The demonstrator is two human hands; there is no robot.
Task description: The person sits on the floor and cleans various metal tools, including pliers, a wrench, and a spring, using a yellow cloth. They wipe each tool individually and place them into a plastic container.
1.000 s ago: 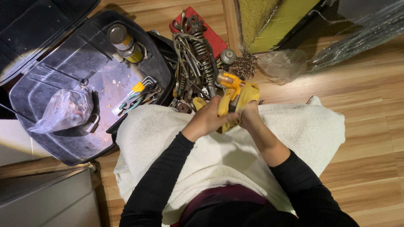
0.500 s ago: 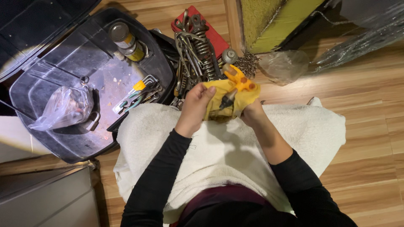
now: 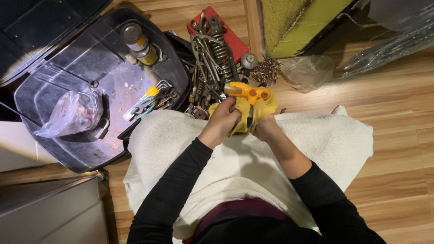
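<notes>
My left hand (image 3: pixel 223 121) grips a yellow cloth (image 3: pixel 260 107) and presses it around the lower part of an orange-yellow hand tool (image 3: pixel 246 91). My right hand (image 3: pixel 265 127) holds the same tool from the right side, mostly under the cloth. The tool's orange head sticks out above the cloth, pointing left. Both hands hover over the far edge of a white towel (image 3: pixel 325 135) spread on my lap.
A pile of metal wrenches, a spring and other tools (image 3: pixel 210 58) lies on a red tray beyond the hands. An open black toolbox (image 3: pixel 90 90) at left holds a spray can (image 3: pixel 135 43), hex keys, a padlock and a plastic bag (image 3: pixel 70 113). Screws and a clear bag (image 3: pixel 307 70) lie on the wooden floor.
The tool has turned so its orange head lies level and points left. My left hand has slid along the cloth, first up, then back down around the tool's body.
</notes>
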